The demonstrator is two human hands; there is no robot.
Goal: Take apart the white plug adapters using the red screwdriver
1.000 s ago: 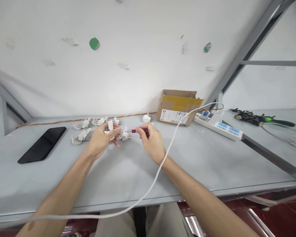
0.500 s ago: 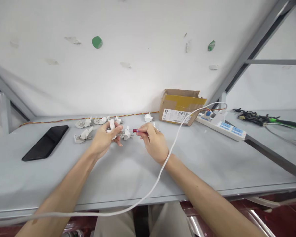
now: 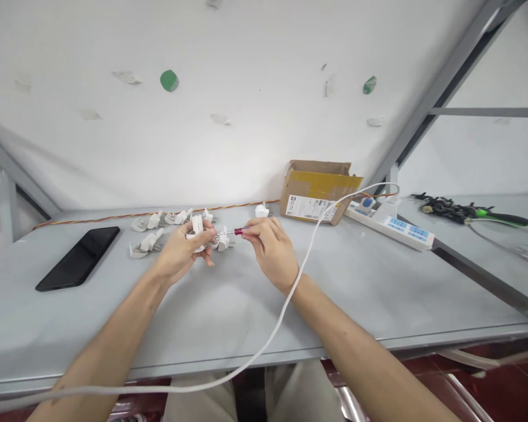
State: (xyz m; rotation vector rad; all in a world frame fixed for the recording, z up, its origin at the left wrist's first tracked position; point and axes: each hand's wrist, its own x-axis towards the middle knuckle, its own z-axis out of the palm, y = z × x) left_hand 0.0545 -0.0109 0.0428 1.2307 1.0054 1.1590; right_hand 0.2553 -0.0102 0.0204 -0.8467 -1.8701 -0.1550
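My left hand (image 3: 180, 251) grips a white plug part (image 3: 196, 225) above the grey table (image 3: 229, 305). My right hand (image 3: 270, 249) holds a small red-handled screwdriver (image 3: 234, 232), its metal tip pointing left into the plug part. Several more white plug pieces (image 3: 152, 221) lie on the table just behind and left of my left hand. One white piece (image 3: 261, 210) sits behind my right hand.
A black phone (image 3: 78, 258) lies at the left. A cardboard box (image 3: 317, 190) and a white power strip (image 3: 389, 224) stand at the back right. A white cable (image 3: 290, 299) runs from the strip across my right wrist. A red-yellow wire (image 3: 114, 217) follows the wall.
My hands have stayed together on the plug part and screwdriver. My right hand has turned slightly around the screwdriver handle; the view has shifted a little.
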